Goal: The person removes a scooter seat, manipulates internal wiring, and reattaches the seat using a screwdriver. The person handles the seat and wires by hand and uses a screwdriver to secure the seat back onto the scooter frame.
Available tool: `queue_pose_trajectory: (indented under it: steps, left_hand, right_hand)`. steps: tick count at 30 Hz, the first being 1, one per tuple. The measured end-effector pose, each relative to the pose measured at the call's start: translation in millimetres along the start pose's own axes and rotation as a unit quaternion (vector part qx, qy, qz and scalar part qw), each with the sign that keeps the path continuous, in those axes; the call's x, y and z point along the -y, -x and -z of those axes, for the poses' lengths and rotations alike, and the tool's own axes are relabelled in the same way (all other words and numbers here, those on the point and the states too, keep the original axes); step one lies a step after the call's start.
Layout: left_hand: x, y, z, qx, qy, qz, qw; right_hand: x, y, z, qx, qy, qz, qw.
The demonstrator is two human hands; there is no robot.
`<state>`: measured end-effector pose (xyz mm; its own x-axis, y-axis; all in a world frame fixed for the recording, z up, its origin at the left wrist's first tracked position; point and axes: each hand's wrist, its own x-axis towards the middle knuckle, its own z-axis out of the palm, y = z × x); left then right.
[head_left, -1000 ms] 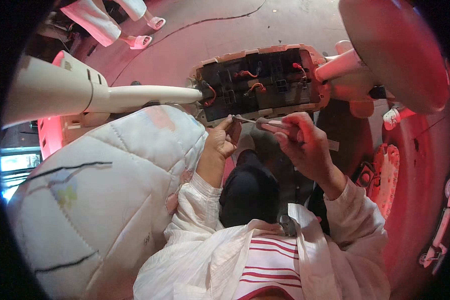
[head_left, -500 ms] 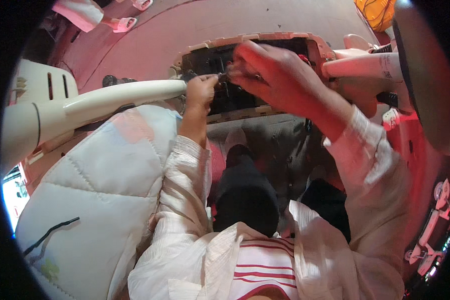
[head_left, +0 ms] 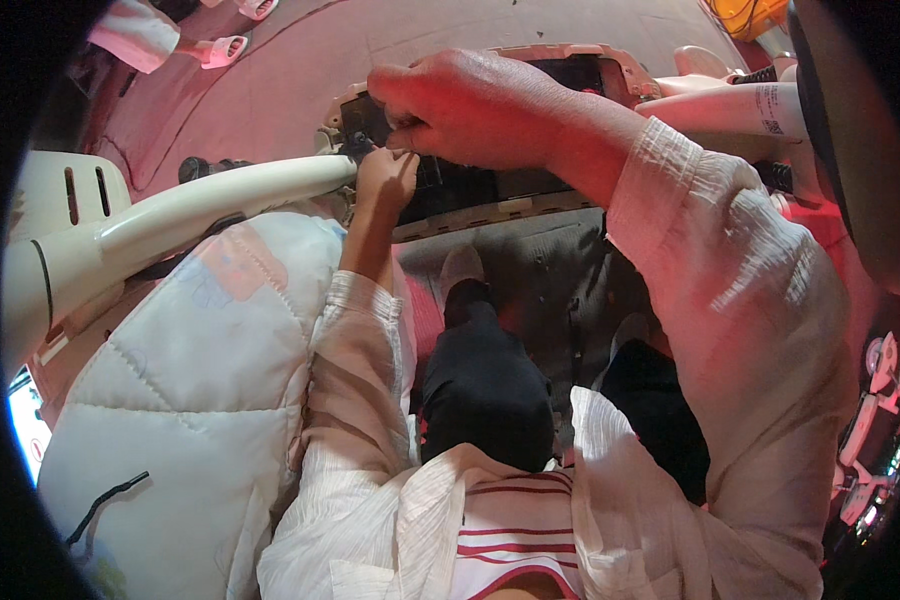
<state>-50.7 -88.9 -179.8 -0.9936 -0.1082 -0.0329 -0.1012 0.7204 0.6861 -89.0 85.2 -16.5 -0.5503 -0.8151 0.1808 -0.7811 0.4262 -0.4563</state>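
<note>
An open compartment with a pale rim (head_left: 570,50) and dark interior panel (head_left: 518,182) lies ahead of me. My left hand (head_left: 386,175) is closed at its left end, beside the white curved tube (head_left: 240,183), with fingertips around something too small to make out. My right hand (head_left: 455,108) reaches over the compartment from the right, curled just above and right of my left fingers; whatever it grips is hidden behind the knuckles. Much of the panel is covered by this hand.
A quilted white pad (head_left: 170,410) lies at my left. A person's legs in white sandals (head_left: 225,52) show at top left. A yellow object (head_left: 755,15) is top right, a dark curved panel (head_left: 855,160) right, small white scooters (head_left: 870,420) lower right.
Both hands have moved forward and leftward onto the compartment's left end. The thin tool with a pale handle, visible in my right hand a second ago, is now hidden.
</note>
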Motion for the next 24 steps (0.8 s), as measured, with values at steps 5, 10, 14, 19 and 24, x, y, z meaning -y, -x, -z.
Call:
queue_pose_trajectory:
  steps: [5,10,14,19,24]
  left_hand:
    - [10,-1,-4,-0.017,-0.014,-0.046,0.999]
    - [-8,9,7,0.003,-0.032,0.026,0.999]
    - [-21,31,-15,-0.108,-0.122,0.034,0.986]
    - [-21,45,-36,-0.13,-0.071,0.032,0.988]
    - [-21,44,-38,-0.128,-0.03,0.064,0.989]
  right_hand:
    - [-2,-4,-9,0.0,0.011,0.004,1.0]
    - [0,-8,-11,0.0,0.045,0.002,0.999]
    - [3,-13,-15,0.015,0.063,0.03,0.997]
    - [8,-22,-18,0.037,0.077,0.071,0.994]
    - [17,-28,-19,0.07,0.091,0.004,0.993]
